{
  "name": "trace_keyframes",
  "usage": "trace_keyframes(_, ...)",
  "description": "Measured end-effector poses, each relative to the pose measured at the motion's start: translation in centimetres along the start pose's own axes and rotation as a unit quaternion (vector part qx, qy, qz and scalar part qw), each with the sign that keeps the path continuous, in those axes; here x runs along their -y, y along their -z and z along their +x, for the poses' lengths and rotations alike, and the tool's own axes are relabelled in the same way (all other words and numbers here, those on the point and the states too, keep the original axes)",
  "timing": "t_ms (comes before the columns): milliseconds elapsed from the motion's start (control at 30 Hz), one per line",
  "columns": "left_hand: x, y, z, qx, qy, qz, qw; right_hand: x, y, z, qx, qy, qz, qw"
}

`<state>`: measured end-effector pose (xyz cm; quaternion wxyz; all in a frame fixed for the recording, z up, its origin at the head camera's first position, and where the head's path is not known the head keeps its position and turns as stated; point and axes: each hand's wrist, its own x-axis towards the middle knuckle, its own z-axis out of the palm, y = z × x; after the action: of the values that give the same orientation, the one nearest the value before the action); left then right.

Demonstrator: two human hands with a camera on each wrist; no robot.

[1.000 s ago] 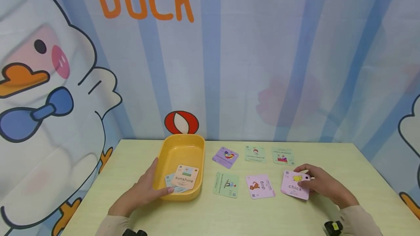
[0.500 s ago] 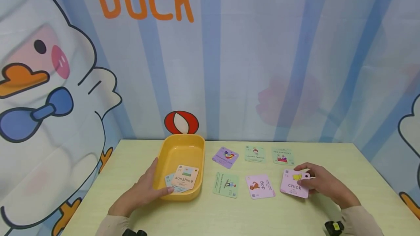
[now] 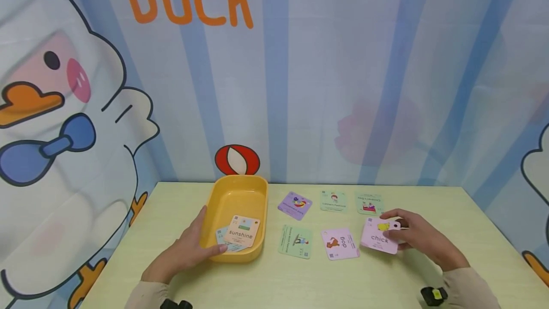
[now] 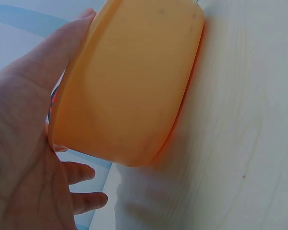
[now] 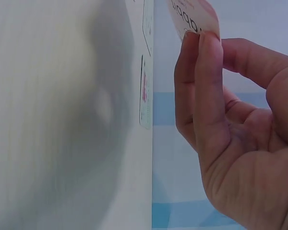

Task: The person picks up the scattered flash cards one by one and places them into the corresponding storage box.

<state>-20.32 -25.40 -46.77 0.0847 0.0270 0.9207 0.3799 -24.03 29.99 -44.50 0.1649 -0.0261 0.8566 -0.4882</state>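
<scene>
My right hand (image 3: 422,240) pinches a pink flash card (image 3: 379,239), marked "chick" with a yellow chick on it, between thumb and fingers. From below, the right wrist view shows lettering like "rabbit" on the underside (image 5: 194,14); whether this is a second card I cannot tell. On the left, my left hand (image 3: 184,254) rests on a yellow tray (image 3: 238,180), its thumb over the near rim and fingers along the outer side. Inside lie an orange "sunshine" card (image 3: 242,231) and, partly beneath it, a light blue card (image 3: 223,240).
On the table (image 3: 326,285) lie a pink "dog" card (image 3: 340,243), a green card with a figure (image 3: 296,241), a purple card (image 3: 295,205), a green "Lantern Festival" card (image 3: 333,201) and another green card (image 3: 368,202). A curtain (image 3: 300,85) hangs behind.
My right hand has moved slightly left and away from me with the "chick" card, which is now nearer the "dog" card. The left hand and tray have stayed put.
</scene>
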Motion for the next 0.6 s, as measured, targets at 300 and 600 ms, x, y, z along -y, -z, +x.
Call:
trace_keyframes(300, 0.0, 0.0, 0.0, -0.001, -0.001, -0.005, 1.0, 0.9, -0.7, 0.3, -0.007, 0.012, 0.01, 1.0)
trace_keyframes(600, -0.4, 0.2, -0.2, 0.005, -0.012, -0.008, 0.9999, 1.8, -1.4, 0.7, -0.008, 0.014, 0.018, 1.0)
